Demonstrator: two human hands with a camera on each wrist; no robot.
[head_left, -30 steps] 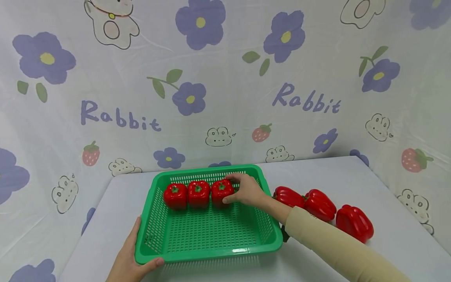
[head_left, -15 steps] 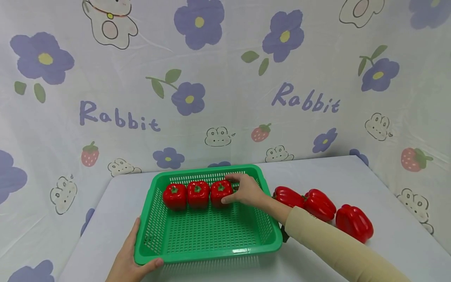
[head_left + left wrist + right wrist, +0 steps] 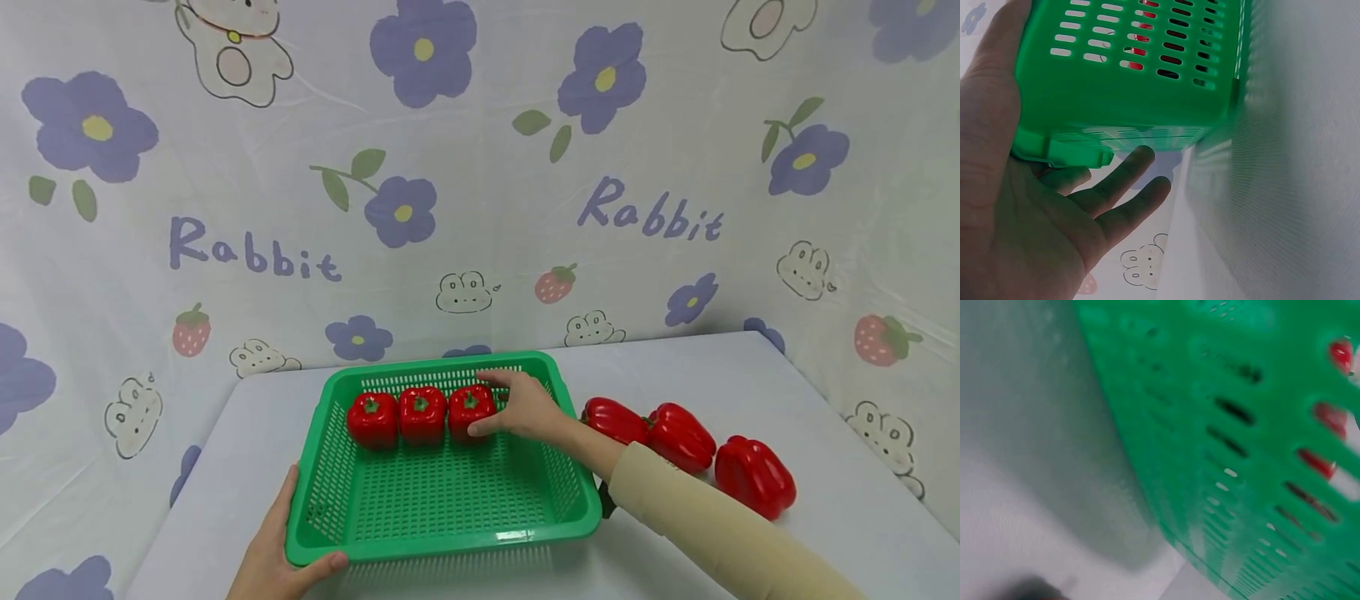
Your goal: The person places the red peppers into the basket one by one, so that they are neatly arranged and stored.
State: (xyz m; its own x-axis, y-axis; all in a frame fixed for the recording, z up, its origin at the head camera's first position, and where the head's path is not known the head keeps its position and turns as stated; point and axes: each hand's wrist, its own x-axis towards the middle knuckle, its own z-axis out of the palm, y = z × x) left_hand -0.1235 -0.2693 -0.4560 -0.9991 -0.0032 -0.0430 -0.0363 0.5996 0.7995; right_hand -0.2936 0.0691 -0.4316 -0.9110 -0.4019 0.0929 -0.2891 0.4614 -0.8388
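Three upright red bell peppers with green stems stand in a row along the back of a green plastic basket (image 3: 442, 547). My right hand (image 3: 531, 410) reaches in over the basket's right side and holds the right-hand bell pepper (image 3: 462, 421), thumb at its front and forefinger behind. The middle bell pepper (image 3: 422, 421) and left bell pepper (image 3: 372, 427) stand beside it. At the basket's front left corner, my left hand (image 3: 276, 552) grips the rim between thumb and fingers. The left wrist view shows its lower fingers (image 3: 1138, 203) stretched off the basket wall.
On the white table (image 3: 225, 450), three more red peppers lie right of the basket: one by its wall (image 3: 615, 417), one in the middle (image 3: 681, 437) and one nearest the right (image 3: 753, 477). A patterned cloth (image 3: 480, 208) hangs behind. Slotted basket wall (image 3: 1210, 469) fills the right wrist view.
The right thumb has shifted very slightly to the left over the front of the pepper. Both hands, the basket and the peppers otherwise stay in place.
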